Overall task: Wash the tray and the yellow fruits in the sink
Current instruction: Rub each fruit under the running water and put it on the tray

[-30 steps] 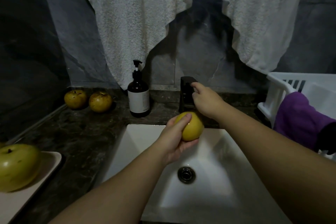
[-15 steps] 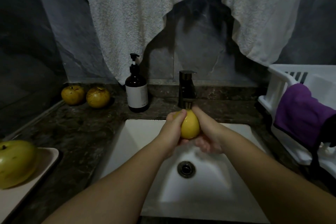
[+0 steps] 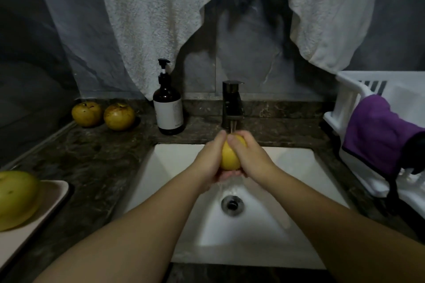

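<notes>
Nearest, at the counter's front left corner, a beige tray (image 3: 39,220) carries one large greenish-yellow fruit (image 3: 16,199) that sits against its left end. The white sink (image 3: 299,167) fills the middle of the counter, its drain (image 3: 232,204) just below the hands.

Over the basin, the left hand (image 3: 207,163) and right hand (image 3: 250,158) cup a yellow fruit (image 3: 230,156) between them, fingers curled round its two sides and meeting near its top. The fruit's long axis runs roughly upright, and it lies directly under the faucet (image 3: 232,103); a thin stream seems to fall onto it, though the dim light makes the water hard to trace. Both hands are equally close, so the rub that follows probably turns on rolling the fruit about that upright axis within the palms.

Farther back, a brown pump bottle (image 3: 169,108) stands at the sink's rear left, two more yellow fruits (image 3: 103,115) rest touching by the back left corner, and a white dish rack (image 3: 372,135) draped with a purple cloth (image 3: 377,135) sits at the right edge.
</notes>
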